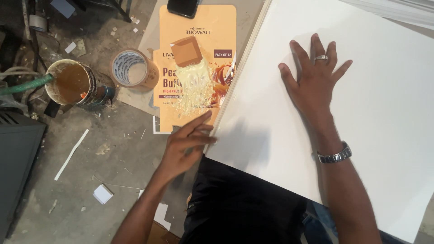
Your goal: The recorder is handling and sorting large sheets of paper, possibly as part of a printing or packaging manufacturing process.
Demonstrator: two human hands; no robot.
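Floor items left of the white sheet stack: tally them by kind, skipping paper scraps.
Flat orange printed carton: 1
Brown tape roll: 1
Tin can of brown liquid: 1
Black phone: 1
Total: 4
The left hand touches the edge of the white sheet stack; the right hand lies flat on it.

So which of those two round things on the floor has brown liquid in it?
The can on the left, with the green hose reaching it. The tape roll beside it is just a hollow ring.

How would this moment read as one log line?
left hand: fingers at edge of white sheet stack | right hand: flat on top sheet | beside: orange printed carton blank, tape roll, glue tin
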